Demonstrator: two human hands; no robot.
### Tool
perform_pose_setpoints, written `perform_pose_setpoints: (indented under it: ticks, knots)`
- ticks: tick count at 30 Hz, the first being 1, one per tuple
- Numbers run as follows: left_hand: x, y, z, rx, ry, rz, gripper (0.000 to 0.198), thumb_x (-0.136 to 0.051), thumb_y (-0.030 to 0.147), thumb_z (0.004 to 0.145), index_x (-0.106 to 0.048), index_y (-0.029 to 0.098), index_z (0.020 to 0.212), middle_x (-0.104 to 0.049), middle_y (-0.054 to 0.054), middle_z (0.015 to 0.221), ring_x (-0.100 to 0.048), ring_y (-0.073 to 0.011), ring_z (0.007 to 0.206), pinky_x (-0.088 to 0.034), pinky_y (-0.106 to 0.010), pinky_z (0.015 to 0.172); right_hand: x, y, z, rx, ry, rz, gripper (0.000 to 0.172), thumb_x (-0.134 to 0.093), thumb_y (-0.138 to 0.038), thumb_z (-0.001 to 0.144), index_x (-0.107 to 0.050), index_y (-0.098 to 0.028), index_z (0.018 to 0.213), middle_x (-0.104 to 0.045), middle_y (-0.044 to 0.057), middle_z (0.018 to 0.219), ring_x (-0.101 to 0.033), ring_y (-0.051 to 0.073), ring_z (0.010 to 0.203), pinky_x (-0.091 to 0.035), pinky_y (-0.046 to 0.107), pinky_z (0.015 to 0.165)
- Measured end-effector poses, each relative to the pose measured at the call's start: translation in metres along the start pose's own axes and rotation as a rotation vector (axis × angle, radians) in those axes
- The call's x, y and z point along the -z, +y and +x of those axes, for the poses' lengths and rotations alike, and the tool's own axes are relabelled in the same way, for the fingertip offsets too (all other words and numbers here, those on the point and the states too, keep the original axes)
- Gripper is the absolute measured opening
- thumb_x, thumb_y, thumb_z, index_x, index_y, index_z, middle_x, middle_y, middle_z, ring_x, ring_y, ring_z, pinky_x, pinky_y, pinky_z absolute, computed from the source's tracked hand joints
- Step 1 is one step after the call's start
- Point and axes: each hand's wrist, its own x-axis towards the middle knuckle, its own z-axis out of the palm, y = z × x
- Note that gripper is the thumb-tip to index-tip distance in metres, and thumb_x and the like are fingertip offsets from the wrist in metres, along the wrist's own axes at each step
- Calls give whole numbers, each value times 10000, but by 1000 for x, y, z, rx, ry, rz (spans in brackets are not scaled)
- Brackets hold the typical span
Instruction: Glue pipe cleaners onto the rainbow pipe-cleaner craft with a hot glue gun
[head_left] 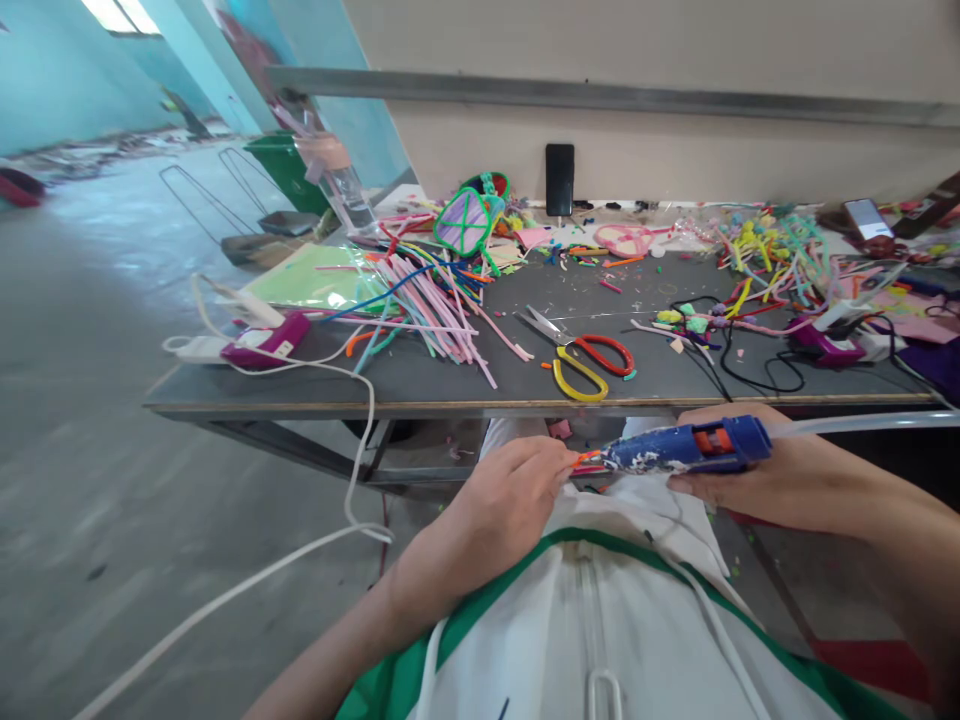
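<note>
My right hand (739,485) is closed around a blue glue gun (667,447) smeared with white glue. A long clear glue stick (862,425) sticks out of its back end. The gun's nozzle points left, right at a small orange pipe cleaner piece (587,458). My left hand (517,490) pinches that piece between its fingertips, just in front of the table edge and above my lap. Scissors (577,350) with one red and one yellow handle lie partly spread on the table, beyond my hands.
A pile of pink pipe cleaners (435,305) lies on the grey table (480,397). Purple power strips (266,340) sit at both sides, one with a white cable (364,430) hanging down. A bottle (337,180), a dark phone (559,180) and a green-framed craft piece (465,222) stand behind.
</note>
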Motion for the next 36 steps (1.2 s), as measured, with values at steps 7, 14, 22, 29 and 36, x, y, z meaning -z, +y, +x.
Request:
perform_pose_setpoints:
  ticks: [7,14,22,29,36]
  knots:
    - [0,1,0,-13,14,1,245,-518,104,864,-593,165,1089,-689,-66,1003,-637,-184,969,-541,-334,889,0,6,-1,18,15,13,226,-671,-335,684,-497,-193,661,-464,-64,607,-390,90,547,-355,192,482]
    - [0,1,-1,12,4,-18,266,-544,81,849,-583,155,1102,-681,-65,1039,-620,-171,1007,-522,-311,917,4,12,-3,-25,28,-28,222,-667,-361,710,-520,-197,681,-503,-52,613,-415,102,549,-359,204,478]
    - [0,2,1,-8,21,-4,227,-549,75,850,-600,140,1062,-692,-66,997,-629,-162,981,-523,-293,916,4,14,-4,-61,48,-50,217,-674,-347,706,-508,-207,687,-451,-78,548,-381,80,490,-327,192,439]
    - [0,3,1,-14,42,6,207,-549,92,858,-603,141,1052,-700,-67,983,-635,-160,969,-528,-285,907,4,19,-4,-55,44,36,195,-703,-324,678,-566,-196,731,-542,-51,617,-438,88,525,-386,199,475]
    - [0,2,1,-31,45,17,200,-535,100,867,-605,148,1048,-703,-73,973,-643,-162,948,-540,-291,887,7,24,-6,-42,54,26,200,-701,-348,671,-612,-200,770,-615,-26,667,-528,120,581,-464,225,542]
